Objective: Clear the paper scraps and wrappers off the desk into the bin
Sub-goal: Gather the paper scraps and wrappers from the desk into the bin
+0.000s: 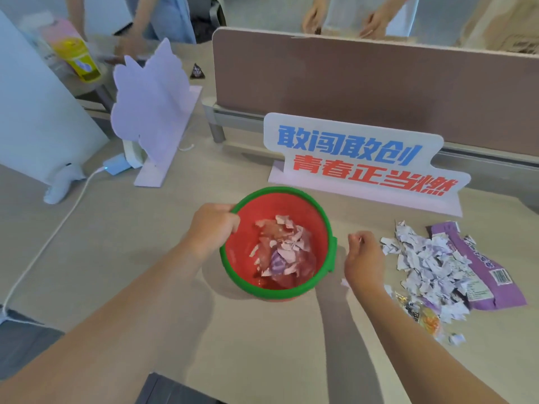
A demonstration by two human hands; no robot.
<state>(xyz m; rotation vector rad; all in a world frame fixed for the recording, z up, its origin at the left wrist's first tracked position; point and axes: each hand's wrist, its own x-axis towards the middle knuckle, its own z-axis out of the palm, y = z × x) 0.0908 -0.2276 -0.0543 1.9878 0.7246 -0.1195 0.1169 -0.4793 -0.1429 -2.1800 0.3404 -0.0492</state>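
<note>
Fingers of the left hand clamped the red green-rimmed plastic bin's rim; the right hand hovered loosely curled beside torn white paper scraps.

Soft, even indoor light, bright with no harsh glare. Faint, diffuse shadows fall on the pale wood-grain desk beside the red plastic bin with a green rim and under both forearms. Wide-angle bending curves the brown partition panel and stretches the edges. Far background is smeared and hazy, the centre reasonably sharp
</note>
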